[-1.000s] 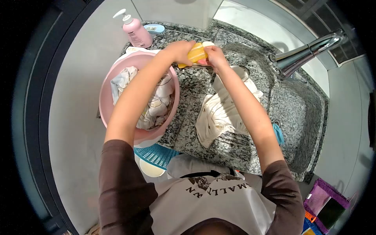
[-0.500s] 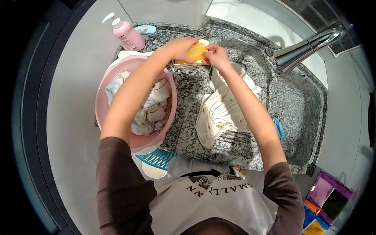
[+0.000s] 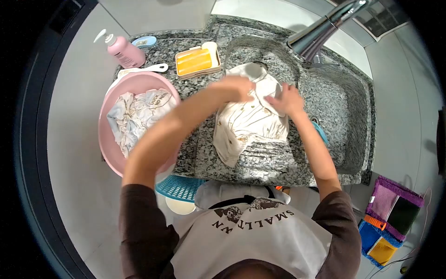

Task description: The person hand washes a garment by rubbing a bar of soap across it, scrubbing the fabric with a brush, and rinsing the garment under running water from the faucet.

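Note:
A cream garment with small printed motifs (image 3: 253,123) lies spread over the ribbed stone washboard, its upper part reaching into the hollow behind. My left hand (image 3: 238,88), smeared by motion, is over the upper left of the garment; its fingers do not show clearly. At the garment's upper right edge is my right hand (image 3: 290,100), thumb spread apart from the fingers and touching the cloth. A yellow bar of soap (image 3: 194,61) rests in a beige soap dish (image 3: 200,73) beyond my left forearm, apart from both hands.
On the left stands a pink basin (image 3: 108,144) holding wet-looking clothes (image 3: 139,114). Behind it are a white-handled brush (image 3: 158,68), a pink pump bottle (image 3: 127,52) and a light-blue brush (image 3: 144,42). A chrome faucet (image 3: 320,35) overhangs the granite sink (image 3: 346,116) at right.
Both hands have left the soap, which now sits in its dish, and have come down to the garment. The view has shifted, bringing the whole basin and dish into sight.

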Tool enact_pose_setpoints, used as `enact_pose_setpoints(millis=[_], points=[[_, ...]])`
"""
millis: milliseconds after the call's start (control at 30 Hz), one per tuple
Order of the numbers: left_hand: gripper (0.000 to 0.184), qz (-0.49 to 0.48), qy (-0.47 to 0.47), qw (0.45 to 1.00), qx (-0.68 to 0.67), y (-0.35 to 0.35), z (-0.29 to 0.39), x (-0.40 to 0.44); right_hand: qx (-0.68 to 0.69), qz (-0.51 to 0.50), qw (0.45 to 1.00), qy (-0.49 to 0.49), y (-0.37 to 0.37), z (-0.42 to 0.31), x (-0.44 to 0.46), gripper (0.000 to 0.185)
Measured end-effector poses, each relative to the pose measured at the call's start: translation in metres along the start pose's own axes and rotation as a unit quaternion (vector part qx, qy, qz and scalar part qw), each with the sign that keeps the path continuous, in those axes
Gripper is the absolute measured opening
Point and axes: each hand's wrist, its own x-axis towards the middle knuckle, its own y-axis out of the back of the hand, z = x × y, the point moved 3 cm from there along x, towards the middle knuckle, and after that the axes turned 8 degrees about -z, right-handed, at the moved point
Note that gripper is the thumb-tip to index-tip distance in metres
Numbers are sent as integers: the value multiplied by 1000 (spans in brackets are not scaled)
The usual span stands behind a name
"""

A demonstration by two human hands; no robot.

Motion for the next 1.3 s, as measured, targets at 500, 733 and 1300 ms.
enact_pose_setpoints(millis=[500,733,1300], points=[[83,134,106,984,44,-130,31,54,148,193,967,82,43,74,59,19],[65,193,59,978,48,-112,16,106,126,38,988,77,4,164,-3,25],[38,348,73,929,-103,-112,39,80,120,-107,982,-103,-176,295,-29,69]])
